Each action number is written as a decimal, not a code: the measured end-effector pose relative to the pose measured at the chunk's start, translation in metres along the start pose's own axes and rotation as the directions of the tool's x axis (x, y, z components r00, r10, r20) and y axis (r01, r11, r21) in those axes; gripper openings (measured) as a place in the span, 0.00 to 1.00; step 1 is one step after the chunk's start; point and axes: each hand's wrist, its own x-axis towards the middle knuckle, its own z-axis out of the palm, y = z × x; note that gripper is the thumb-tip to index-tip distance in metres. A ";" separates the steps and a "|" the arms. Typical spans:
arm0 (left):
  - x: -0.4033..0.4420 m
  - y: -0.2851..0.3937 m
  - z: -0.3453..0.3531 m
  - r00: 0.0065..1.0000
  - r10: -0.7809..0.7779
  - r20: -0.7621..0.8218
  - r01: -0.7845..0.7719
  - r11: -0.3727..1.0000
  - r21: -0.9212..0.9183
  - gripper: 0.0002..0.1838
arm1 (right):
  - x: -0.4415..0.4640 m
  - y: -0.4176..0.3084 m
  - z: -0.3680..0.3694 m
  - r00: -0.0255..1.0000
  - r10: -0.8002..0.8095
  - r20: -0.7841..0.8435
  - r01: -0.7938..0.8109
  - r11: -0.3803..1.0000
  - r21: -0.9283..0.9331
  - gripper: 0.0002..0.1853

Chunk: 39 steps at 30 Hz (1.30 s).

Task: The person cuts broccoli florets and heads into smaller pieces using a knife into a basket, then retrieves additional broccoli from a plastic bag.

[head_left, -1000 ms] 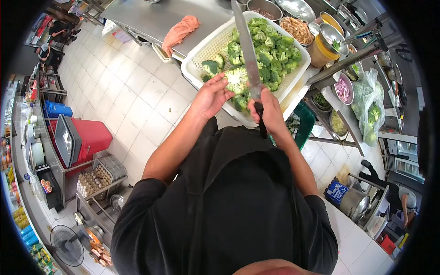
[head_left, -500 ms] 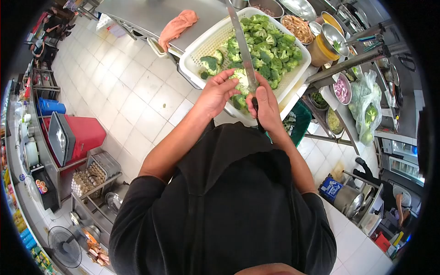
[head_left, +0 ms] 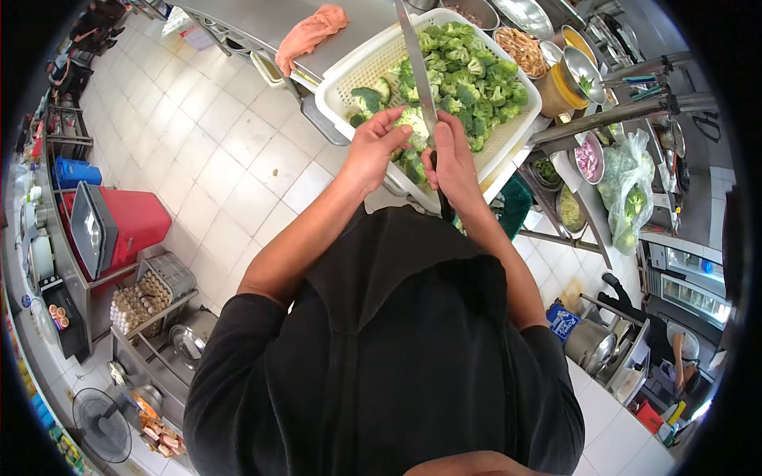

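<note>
My right hand [head_left: 454, 161] is wrapped around the black handle of a long knife [head_left: 417, 63], its blade pointing up and away over the basket. My left hand [head_left: 375, 152] has its fingers bent around the edge of a pale green broccoli piece [head_left: 414, 127], close beside the blade. Both hands are over the near side of a white perforated plastic basket [head_left: 337, 101]. Cut broccoli florets [head_left: 472, 79] fill its right part, and a few larger pieces [head_left: 369, 100] lie toward its left side.
An orange cloth [head_left: 312, 36] lies on the steel counter left of the basket. Bowls of sliced food [head_left: 520, 51] and a yellow tub [head_left: 558, 89] stand to the right. A green crate [head_left: 516, 202] is below the basket. A plastic bag of greens [head_left: 627, 190] sits farther right.
The view has shifted slightly, so the surroundings appear moved. My left hand and the broccoli piece stay beside the blade; my right hand keeps its grip on the knife.
</note>
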 end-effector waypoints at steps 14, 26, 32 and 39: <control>0.007 0.044 -0.026 0.985 0.097 0.142 -0.093 0.995 -0.033 0.23 | 0.053 0.005 -0.027 0.918 0.363 0.159 -0.396 0.809 0.435 0.36; 0.015 0.018 -0.061 0.827 0.441 0.349 -0.419 0.069 0.905 0.21 | -0.046 0.019 -0.115 0.956 0.272 -0.110 -0.226 0.921 0.318 0.24; 0.004 -0.002 -0.027 0.789 0.474 0.392 -0.372 -0.140 0.918 0.18 | -0.093 0.055 -0.177 0.974 0.174 -0.144 -0.141 0.967 0.213 0.15; -0.015 -0.033 0.012 0.802 0.482 0.352 -0.291 -0.198 0.936 0.15 | -0.139 0.102 -0.256 0.939 0.342 -0.032 -0.315 0.895 0.315 0.14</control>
